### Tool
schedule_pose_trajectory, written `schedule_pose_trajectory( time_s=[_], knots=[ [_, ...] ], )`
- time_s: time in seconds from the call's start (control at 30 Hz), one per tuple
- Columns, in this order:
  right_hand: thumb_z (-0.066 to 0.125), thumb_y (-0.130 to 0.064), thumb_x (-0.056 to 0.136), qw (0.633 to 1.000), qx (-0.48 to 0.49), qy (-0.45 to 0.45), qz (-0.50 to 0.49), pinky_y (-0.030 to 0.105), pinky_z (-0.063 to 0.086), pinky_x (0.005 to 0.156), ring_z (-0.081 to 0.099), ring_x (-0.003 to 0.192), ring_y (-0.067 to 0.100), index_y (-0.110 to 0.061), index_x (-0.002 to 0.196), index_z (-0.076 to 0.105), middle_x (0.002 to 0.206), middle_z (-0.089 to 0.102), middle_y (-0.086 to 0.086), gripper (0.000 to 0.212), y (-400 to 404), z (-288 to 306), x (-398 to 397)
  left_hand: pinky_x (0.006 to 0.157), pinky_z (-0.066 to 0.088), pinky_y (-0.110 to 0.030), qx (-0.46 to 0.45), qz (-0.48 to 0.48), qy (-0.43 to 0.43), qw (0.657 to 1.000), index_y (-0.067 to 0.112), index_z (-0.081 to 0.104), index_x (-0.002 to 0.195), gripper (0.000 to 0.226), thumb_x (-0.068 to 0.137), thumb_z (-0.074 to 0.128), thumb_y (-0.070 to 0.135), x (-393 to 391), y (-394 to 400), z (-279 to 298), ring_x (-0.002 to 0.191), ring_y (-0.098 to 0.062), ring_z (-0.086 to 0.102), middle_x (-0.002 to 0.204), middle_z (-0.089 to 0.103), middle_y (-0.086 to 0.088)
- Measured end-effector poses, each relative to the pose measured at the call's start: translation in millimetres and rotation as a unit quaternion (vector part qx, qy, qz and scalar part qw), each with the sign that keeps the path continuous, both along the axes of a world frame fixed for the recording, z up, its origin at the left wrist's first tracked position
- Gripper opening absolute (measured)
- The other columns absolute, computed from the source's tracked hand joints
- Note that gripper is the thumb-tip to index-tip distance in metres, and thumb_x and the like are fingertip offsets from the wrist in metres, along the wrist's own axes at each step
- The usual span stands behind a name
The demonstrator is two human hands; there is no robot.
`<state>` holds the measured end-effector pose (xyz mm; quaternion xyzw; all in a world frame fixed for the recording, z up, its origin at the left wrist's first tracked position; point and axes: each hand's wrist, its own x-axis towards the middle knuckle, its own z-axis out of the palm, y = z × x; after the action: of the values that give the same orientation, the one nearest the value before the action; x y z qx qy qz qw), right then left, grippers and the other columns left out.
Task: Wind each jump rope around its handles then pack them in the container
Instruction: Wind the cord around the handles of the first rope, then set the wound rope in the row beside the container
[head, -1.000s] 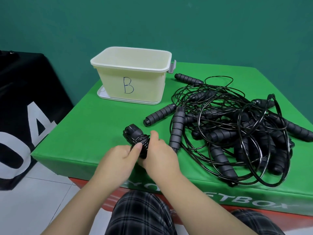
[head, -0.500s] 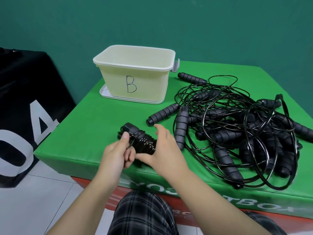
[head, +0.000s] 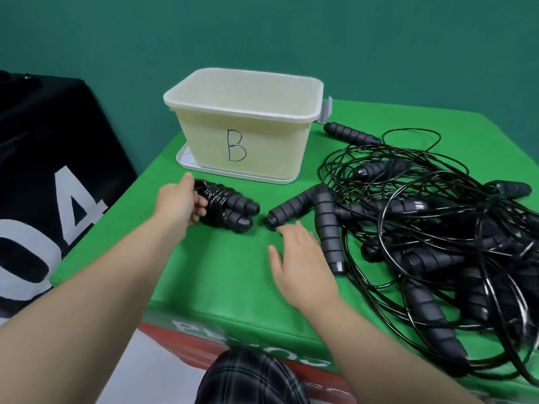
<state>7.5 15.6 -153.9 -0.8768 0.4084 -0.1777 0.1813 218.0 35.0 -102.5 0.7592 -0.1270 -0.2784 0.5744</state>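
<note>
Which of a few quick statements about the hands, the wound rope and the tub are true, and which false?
1. The left hand holds the wound black jump rope bundle. True.
2. The bundle lies inside the cream plastic tub marked B. False: it is over the green padded surface, in front of the tub.
3. The right hand grips a handle. False: its fingers are relaxed and hold nothing.
4. A tangled pile of black ropes with ribbed handles lies right of the tub. True.

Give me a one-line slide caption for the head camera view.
Left hand grips a wound jump rope before container B; open right hand reaches toward the tangled pile.
</note>
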Motion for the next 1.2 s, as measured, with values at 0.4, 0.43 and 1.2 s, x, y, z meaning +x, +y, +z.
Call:
schedule_pose_trajectory(
  time_s=[0.4, 0.43, 1.2],
  knots=[
    [0.041, -0.03, 0.1, 0.999, 0.012, -0.044, -0.022, 0.022, 0.013, 0.114, 0.027, 0.139, 0.014, -0.017, 0.135, 0.044, 0.142, 0.044, 0.001, 0.038, -7, -3, 1, 0.058, 0.039, -0.027, 0.042, -0.051, -0.127, 0.99, 0.012, 0.053, 0.078, 0.033, 0.094, 0.047, 0.04, 11, -42, 3, 0.061, -0.017, 0.053, 0.079, 0.059, -0.005],
    [0.041, -0.03, 0.1, 0.999, 0.011, -0.045, -0.022, 0.022, 0.013, 0.114, 0.028, 0.139, 0.014, -0.017, 0.135, 0.044, 0.141, 0.044, 0.001, 0.038, -7, -3, 1, 0.063, 0.038, -0.029, 0.047, -0.073, -0.195, 0.977, 0.012, 0.053, 0.086, 0.027, 0.092, 0.053, 0.038, 6, -38, -5, 0.07, -0.02, 0.052, 0.086, 0.057, -0.005],
    [0.042, -0.027, 0.099, 0.999, 0.005, -0.048, -0.024, 0.022, 0.014, 0.113, 0.029, 0.138, 0.012, -0.016, 0.133, 0.046, 0.138, 0.047, -0.001, 0.036, -6, -4, 1, 0.104, 0.034, -0.032, 0.048, -0.11, -0.426, 0.897, 0.027, 0.041, 0.142, 0.063, 0.085, 0.068, 0.034, 4, -79, -43, 0.123, -0.028, 0.046, 0.144, 0.031, -0.008]
  ],
)
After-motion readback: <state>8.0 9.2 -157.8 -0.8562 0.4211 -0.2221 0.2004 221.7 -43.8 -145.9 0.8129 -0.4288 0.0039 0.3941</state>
